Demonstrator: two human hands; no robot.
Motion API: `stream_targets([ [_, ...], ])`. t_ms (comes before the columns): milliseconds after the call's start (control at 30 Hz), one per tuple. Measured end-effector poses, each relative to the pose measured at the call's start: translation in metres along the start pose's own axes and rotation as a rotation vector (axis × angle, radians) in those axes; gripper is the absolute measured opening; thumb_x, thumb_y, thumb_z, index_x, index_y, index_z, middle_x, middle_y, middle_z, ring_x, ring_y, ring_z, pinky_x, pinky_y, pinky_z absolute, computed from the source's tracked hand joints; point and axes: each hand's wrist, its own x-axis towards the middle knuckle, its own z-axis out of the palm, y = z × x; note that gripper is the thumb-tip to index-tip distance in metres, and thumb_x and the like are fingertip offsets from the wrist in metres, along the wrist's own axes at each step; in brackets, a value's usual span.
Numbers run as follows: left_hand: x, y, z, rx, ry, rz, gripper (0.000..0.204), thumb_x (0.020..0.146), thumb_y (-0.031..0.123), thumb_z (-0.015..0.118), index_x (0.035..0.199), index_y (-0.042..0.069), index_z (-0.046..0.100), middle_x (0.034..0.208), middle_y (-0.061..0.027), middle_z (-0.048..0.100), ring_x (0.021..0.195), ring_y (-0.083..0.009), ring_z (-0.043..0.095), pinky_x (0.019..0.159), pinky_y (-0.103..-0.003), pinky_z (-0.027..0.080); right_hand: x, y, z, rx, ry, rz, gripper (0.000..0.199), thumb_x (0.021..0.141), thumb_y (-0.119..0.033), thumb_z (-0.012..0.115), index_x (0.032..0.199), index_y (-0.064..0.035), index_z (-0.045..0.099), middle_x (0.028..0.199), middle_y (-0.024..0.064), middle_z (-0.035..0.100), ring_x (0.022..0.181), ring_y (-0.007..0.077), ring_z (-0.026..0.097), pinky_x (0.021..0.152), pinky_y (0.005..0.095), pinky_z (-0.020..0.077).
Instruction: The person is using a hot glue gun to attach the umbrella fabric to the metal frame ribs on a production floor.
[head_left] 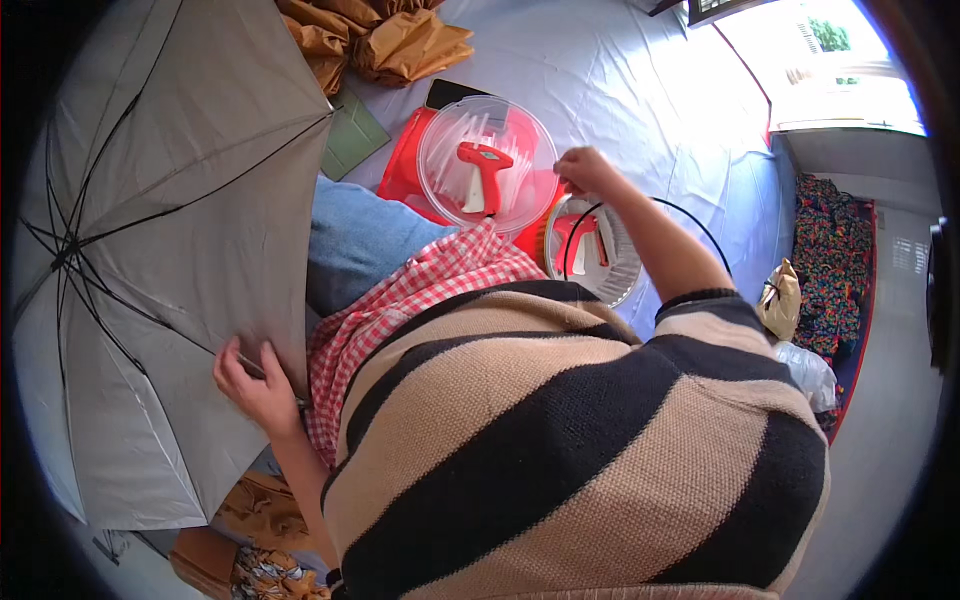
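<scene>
A large opened umbrella (215,190) with a silver-grey canopy and black ribs fills the left side, its inner side facing me. Against the canopy, near a rib, rests my left hand (256,388), thumb and fingers apart. My right hand (590,172) is raised beside the rim of a clear round plastic tub, fingertips pinched together; what they hold, if anything, is too small to make out. On the clear round tub (440,160) lies a red and white tagging gun (485,172) among thin clear plastic strips. Another red and white tool (578,235) sits in a second clear container (622,262).
Brown folded fabric bundles (410,45) lie at the top, near a green flat piece (352,135) and a dark phone-like object (458,93). A black cable (700,222) curves by my right forearm. Bags (780,300) stand at right; a cardboard box (203,560) at lower left.
</scene>
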Motion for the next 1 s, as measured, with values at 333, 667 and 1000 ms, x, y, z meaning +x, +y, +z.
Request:
stream_targets([
  [333,-0.034,0.042,-0.016,-0.126,-0.23,0.157,0.014,0.076,0.006,0.063,0.084,0.002,0.053,0.084,-0.0149,0.055,0.081,-0.0335,0.052,0.071,-0.041,0.043,0.046,-0.033,0.119,-0.076,0.138,0.047,0.054,0.074,-0.048,0.068,0.099,-0.0009,0.061,0.083,0.0129,0.064,0.071,0.026,0.063,0.061,0.04,0.0515],
  [667,-0.047,0.035,-0.038,-0.426,0.027,-0.206,0.033,0.069,0.025,0.074,0.084,0.004,0.052,0.078,-0.0127,0.053,0.074,-0.0303,0.053,0.066,-0.037,0.045,-0.016,-0.031,0.053,0.544,-0.17,-0.142,0.015,0.084,-0.016,0.062,0.094,-0.0047,0.062,0.081,0.0047,0.061,0.065,0.0163,0.059,0.052,0.0307,0.0444],
  [1000,-0.071,0.028,-0.065,-0.077,-0.074,-0.012,0.048,0.062,0.029,0.076,0.1,0.006,0.056,0.11,-0.0086,0.05,0.106,-0.0297,0.046,0.092,-0.045,0.033,-0.046,-0.06,0.023,0.869,-0.294,-0.147,0.036,0.085,-0.009,0.056,0.118,-0.0055,0.044,0.099,0.0107,0.057,0.094,0.0251,0.058,0.089,0.0417,0.0472],
])
